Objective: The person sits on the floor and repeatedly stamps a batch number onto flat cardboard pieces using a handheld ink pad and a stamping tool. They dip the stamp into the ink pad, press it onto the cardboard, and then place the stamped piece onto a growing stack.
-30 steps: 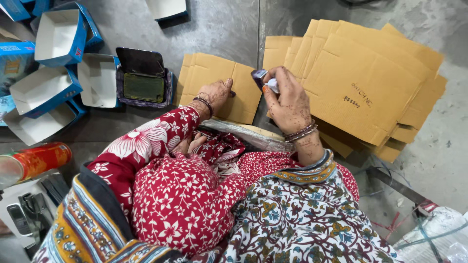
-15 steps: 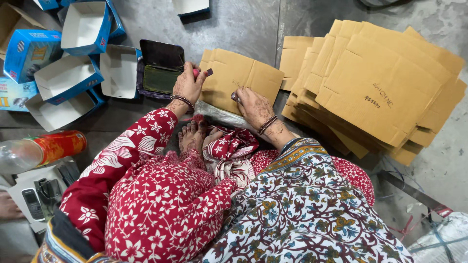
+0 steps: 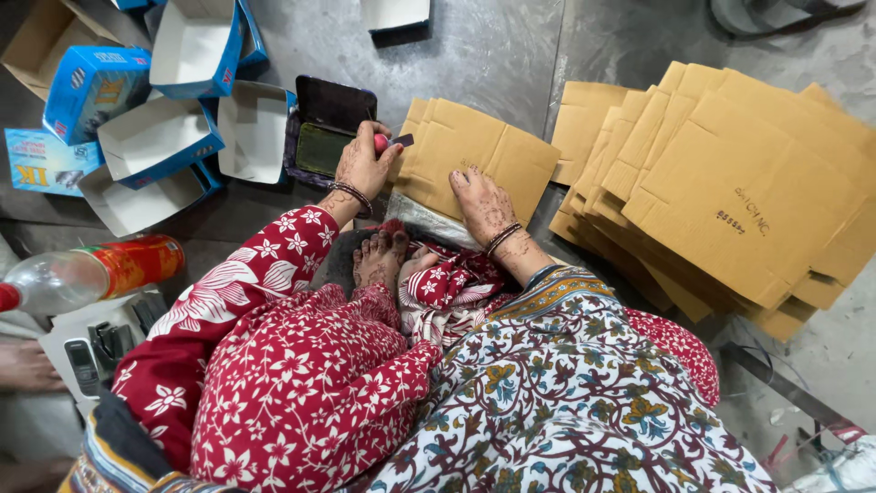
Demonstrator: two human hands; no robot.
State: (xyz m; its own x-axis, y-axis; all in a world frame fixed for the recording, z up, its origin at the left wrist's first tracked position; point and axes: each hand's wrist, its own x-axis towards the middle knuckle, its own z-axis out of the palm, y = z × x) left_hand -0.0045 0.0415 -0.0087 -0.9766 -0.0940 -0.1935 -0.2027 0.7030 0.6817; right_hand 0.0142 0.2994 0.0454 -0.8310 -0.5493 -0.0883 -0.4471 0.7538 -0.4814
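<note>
**Stamp over the pad, one flat carton under the palm**

Although nothing in view counts what has been marked, the big fanned heap of flat brown cartons [image 3: 730, 192] on the person's right already carries print on its top sheet, which suggests a fair share of the work is behind; how many remain I cannot tell. The small stack of cartons [image 3: 474, 160] straight ahead, between the two hands, looks like the part in progress, its top sheet showing a faint mark near the right hand [image 3: 482, 203], which lies flat and spread on it, gripping nothing. That stack's long axis runs left to right, tilted slightly down toward the right. The dark ink pad case [image 3: 327, 132] sits open just left of it. Smallest, the stamp [image 3: 391, 141] is pinched in the closed fingers of the left hand [image 3: 363, 166], at the pad's right edge; its long axis lies roughly level, dark end pointing right toward the cartons.
</note>
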